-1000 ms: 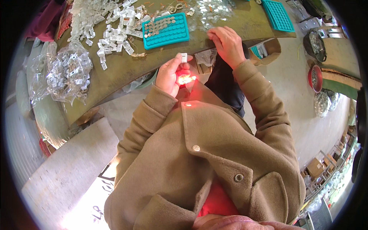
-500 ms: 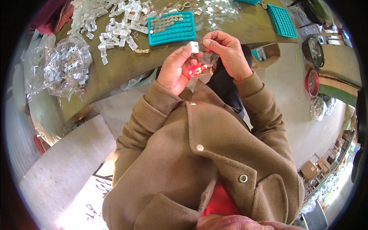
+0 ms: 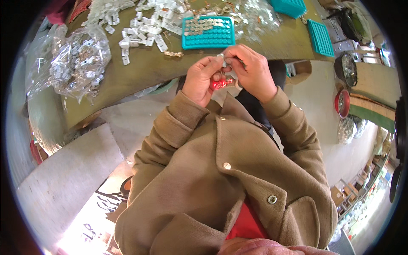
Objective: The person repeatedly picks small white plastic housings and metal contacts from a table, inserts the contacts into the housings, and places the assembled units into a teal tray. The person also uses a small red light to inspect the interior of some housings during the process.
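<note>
Just in front of the table edge, my left hand [image 3: 201,76] pinches a small white plastic battery case [image 3: 223,60] between thumb and fingers. Glowing red string lights [image 3: 222,83] hang below it by that hand. My right hand [image 3: 250,70] meets the case from the other side, its thumb and fingers pressed together at it; whatever lies between those fingers is hidden. Beyond both hands is a teal tray [image 3: 208,43] with rows of round pockets, the farther ones filled with silver button cells [image 3: 204,26]. White cases [image 3: 148,32] lie heaped to its left.
At the table's left stands a clear plastic bag [image 3: 78,63] of white cases and wire. Another teal tray [image 3: 321,38] sits at the right edge, near stacked teal trays [image 3: 289,7]. Loose clear plastic pieces [image 3: 259,21] cover the far table. A cardboard box [image 3: 301,71] stands below.
My right hand has come in to the left and closed at the white case, which was held apart from it before. The view has shifted, so the table things appear farther right.
</note>
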Motion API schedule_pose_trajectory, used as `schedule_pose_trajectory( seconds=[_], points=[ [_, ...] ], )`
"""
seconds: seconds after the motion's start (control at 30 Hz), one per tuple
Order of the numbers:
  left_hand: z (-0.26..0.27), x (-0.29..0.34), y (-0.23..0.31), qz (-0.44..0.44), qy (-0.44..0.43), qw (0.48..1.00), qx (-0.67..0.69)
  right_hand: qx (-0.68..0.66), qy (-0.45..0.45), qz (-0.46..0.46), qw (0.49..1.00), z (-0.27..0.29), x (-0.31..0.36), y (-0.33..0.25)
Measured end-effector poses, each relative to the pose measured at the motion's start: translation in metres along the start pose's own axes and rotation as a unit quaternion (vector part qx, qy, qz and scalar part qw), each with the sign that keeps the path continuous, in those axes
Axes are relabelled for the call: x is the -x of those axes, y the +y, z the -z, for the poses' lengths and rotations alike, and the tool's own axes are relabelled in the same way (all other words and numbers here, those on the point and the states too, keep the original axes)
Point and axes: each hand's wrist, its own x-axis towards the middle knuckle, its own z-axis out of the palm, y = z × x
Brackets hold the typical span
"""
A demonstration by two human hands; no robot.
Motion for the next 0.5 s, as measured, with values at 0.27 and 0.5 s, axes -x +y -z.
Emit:
schedule_pose_trajectory(
  seconds=[0.27, 0.5],
  points=[
    [0.021, 0.012, 0.007, 0.009, -0.017, 0.996, 0.089, -0.084, -0.059, -0.076, 0.992, -0.015, -0.012, -0.007],
    [0.035, 0.023, 0.01, -0.065, 0.063, 0.994, 0.058, 0.005, -0.074, 0.059, 0.995, -0.043, -0.026, -0.018]
  ],
)
